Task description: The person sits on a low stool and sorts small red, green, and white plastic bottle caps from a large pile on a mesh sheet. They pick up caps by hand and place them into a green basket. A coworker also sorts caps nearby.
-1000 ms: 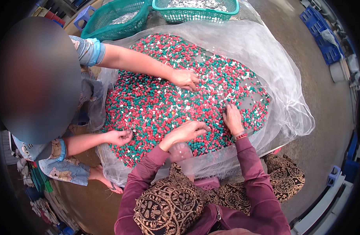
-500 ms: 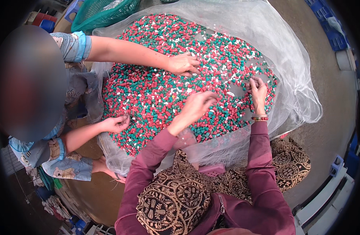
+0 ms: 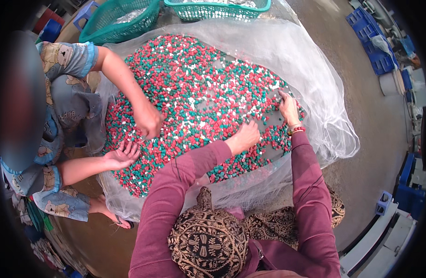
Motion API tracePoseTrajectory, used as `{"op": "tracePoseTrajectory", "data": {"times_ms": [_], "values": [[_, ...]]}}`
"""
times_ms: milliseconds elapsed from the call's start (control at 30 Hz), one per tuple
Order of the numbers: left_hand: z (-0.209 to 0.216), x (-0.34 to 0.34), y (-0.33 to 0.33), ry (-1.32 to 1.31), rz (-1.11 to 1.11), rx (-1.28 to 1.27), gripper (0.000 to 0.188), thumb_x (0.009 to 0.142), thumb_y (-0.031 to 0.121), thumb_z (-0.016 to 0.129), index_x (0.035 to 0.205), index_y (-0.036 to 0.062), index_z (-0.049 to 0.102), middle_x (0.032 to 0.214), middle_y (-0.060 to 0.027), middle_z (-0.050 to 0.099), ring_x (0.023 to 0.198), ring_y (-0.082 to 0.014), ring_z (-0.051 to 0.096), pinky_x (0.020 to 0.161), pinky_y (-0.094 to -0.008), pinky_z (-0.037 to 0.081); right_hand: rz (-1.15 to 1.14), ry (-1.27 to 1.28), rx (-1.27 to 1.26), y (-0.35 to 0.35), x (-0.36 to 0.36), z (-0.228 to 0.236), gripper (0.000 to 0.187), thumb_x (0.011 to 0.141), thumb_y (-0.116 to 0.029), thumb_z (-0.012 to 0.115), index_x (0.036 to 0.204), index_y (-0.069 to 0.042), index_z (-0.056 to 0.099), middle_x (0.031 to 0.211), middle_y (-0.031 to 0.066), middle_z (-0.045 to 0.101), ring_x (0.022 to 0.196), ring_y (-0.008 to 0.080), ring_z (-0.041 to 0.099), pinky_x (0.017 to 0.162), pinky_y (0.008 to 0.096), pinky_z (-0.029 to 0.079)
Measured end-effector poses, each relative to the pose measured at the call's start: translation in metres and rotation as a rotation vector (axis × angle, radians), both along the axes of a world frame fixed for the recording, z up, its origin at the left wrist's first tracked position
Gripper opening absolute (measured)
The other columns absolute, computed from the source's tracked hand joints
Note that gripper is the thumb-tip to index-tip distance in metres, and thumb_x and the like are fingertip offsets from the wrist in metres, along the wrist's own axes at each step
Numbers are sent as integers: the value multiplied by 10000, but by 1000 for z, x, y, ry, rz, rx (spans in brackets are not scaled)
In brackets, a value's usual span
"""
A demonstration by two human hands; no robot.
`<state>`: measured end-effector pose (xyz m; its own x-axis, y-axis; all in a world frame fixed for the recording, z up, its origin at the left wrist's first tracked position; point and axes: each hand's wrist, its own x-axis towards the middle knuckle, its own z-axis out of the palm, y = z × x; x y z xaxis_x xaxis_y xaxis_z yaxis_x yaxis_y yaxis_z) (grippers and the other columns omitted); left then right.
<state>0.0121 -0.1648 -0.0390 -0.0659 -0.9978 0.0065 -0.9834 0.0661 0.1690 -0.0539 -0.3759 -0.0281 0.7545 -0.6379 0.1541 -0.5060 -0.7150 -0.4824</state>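
Observation:
A wide layer of small red, green and white plastic-looking pieces (image 3: 176, 99) lies on a pale mesh net (image 3: 317, 88) in front of me. My left hand (image 3: 245, 137) is over the near right part of the pieces, fingers curled downward; what they may hold is hidden. To its right, my right hand (image 3: 289, 110) touches the right side of the layer, its fingers stretched forward and slightly apart, with nothing visible in them. A beaded bracelet (image 3: 296, 129) circles my right wrist. Between my hands a grey patch (image 3: 273, 119) of the surface shows through.
At the left sits a co-worker; one hand (image 3: 149, 121) is lowered over the pieces, and the other (image 3: 123, 156) is palm up. Green baskets (image 3: 122, 21) stand beyond the net. A blue crate (image 3: 373, 41) lies at the far right. My patterned knee (image 3: 208, 236) is close below.
My view has shifted. My left hand has come down onto the pieces, and my right hand's fingers have stretched forward. The co-worker's far hand has drawn back toward their palm-up hand.

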Motion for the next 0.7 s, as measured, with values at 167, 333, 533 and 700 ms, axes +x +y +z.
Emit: {"op": "tracePoseTrajectory", "data": {"times_ms": [167,333,533,700], "values": [[-2,-1,35,-9,57,-126,225,741,157,601,924,34,557,931,-95,524,989,-262,501,730,-386,473,186,170,-182,-30,22,-20,389,758,3,504,1138,-29,584,1152,164,573,1078,342,526,940,403,422],[18,12,48,100,43,-104,254,719,89,599,961,41,540,924,-82,540,988,-235,504,800,-342,423,71,244,-402,-22,25,-35,270,736,-40,591,1003,-73,621,940,112,564,992,287,515,834,392,421],[36,28,70,626,282,-119,245,779,134,636,965,24,520,908,-142,557,892,-341,562,720,-449,469,-54,-6,-11,-25,45,-14,158,750,-91,616,887,-25,574,822,135,574,821,298,567,727,396,446],[36,19,116,841,358,97,302,790,169,661,1014,22,522,834,-170,605,717,-364,611,631,-460,479,30,-72,87,-23,98,-7,144,780,-73,590,897,-13,531,800,170,619,772,351,598,680,425,459]]}}
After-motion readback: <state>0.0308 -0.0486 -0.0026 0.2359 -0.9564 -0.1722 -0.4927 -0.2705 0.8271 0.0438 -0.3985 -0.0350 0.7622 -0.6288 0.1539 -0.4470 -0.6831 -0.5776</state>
